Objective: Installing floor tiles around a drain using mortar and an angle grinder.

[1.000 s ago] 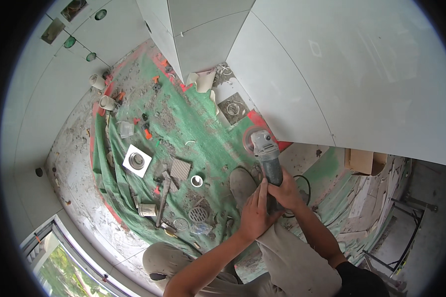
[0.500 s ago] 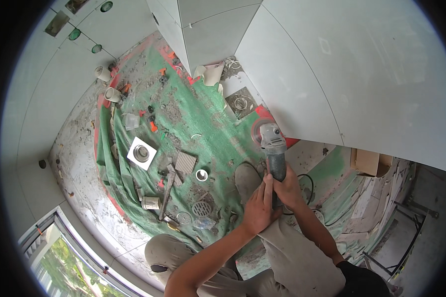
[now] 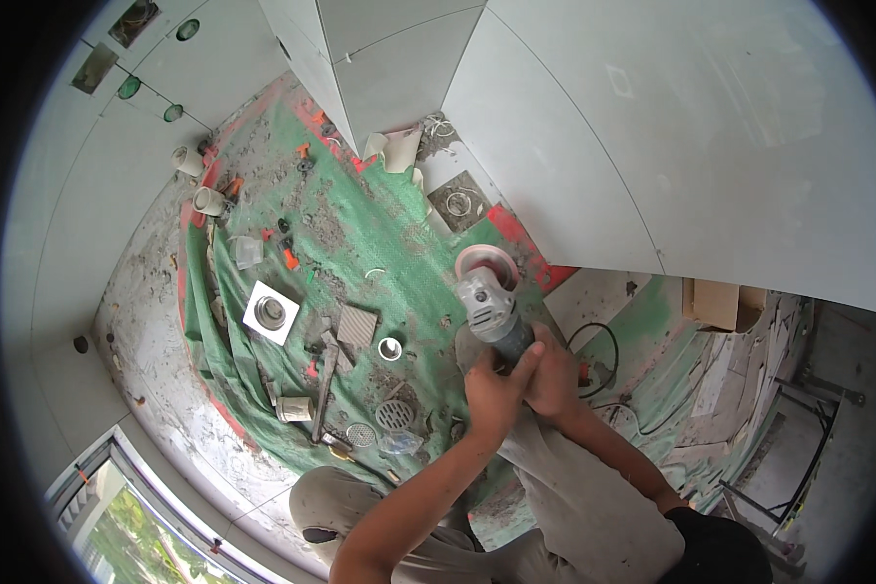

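Observation:
Both hands are around an angle grinder (image 3: pixel 490 304) with a grey metal head and a dark body. My left hand (image 3: pixel 497 394) is closed against the body's near left side, its thumb lying across the top. My right hand (image 3: pixel 555 375) wraps the body from the right. Beyond the grinder's head shows the round disc (image 3: pixel 487 261), reddish at its rim and over the green sheet (image 3: pixel 399 224). It is apart from the white wall panel (image 3: pixel 701 146). Whether the disc is spinning I cannot tell. A black cord (image 3: pixel 613 365) loops out right of my right hand.
A square drain cover (image 3: pixel 254 316), a hammer (image 3: pixel 325 384), a ribbed tile piece (image 3: pixel 358 325), a white pipe ring (image 3: pixel 389 348) and round grates (image 3: pixel 394 415) lie on the sheet. By the wall is a square floor opening (image 3: pixel 450 219). A cardboard box (image 3: pixel 712 304) stands right.
The grinder has swung left and away from the wall's foot, its head tilting so more of the disc shows. My left hand has shifted up and left along the body.

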Tool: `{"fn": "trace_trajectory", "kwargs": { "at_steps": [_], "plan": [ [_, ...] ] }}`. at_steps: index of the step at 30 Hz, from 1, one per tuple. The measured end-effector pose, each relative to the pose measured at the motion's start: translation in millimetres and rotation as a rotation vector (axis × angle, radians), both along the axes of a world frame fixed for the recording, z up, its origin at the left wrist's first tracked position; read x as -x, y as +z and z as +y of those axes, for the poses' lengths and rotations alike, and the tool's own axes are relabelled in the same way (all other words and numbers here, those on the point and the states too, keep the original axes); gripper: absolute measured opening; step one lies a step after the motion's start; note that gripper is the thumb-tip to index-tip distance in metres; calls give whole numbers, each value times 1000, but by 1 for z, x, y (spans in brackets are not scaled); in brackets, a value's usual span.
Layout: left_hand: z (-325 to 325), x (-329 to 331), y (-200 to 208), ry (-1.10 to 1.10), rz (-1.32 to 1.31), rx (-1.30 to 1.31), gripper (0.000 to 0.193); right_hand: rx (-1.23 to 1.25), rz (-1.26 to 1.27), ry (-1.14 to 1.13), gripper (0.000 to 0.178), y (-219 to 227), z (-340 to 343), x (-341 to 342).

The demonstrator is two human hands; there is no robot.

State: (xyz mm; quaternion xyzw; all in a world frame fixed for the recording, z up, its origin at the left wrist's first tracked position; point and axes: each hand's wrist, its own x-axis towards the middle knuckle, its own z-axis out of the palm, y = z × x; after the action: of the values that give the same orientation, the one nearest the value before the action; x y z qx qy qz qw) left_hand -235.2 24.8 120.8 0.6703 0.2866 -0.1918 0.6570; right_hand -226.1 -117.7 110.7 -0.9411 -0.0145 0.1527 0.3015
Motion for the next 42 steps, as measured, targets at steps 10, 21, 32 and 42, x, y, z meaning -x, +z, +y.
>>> {"fn": "trace_trajectory", "kwargs": {
  "at_steps": [10, 21, 32, 42],
  "plan": [
    [-8, 46, -36, 73, 23, 268, 58, -52, 247, 85, 76, 19, -34, 14],
    [-20, 44, -41, -745, -1, 370, 56, -539, 589, -405, 50, 9, -112, 111],
    [-31, 46, -56, -753, -34, 377, 44, 270, 2, -1079, 85, -101, -298, 71],
    [1, 37, -58, -717, -64, 280, 39, 685, 162, -1104, 105, -154, -284, 44]
  ]
}}
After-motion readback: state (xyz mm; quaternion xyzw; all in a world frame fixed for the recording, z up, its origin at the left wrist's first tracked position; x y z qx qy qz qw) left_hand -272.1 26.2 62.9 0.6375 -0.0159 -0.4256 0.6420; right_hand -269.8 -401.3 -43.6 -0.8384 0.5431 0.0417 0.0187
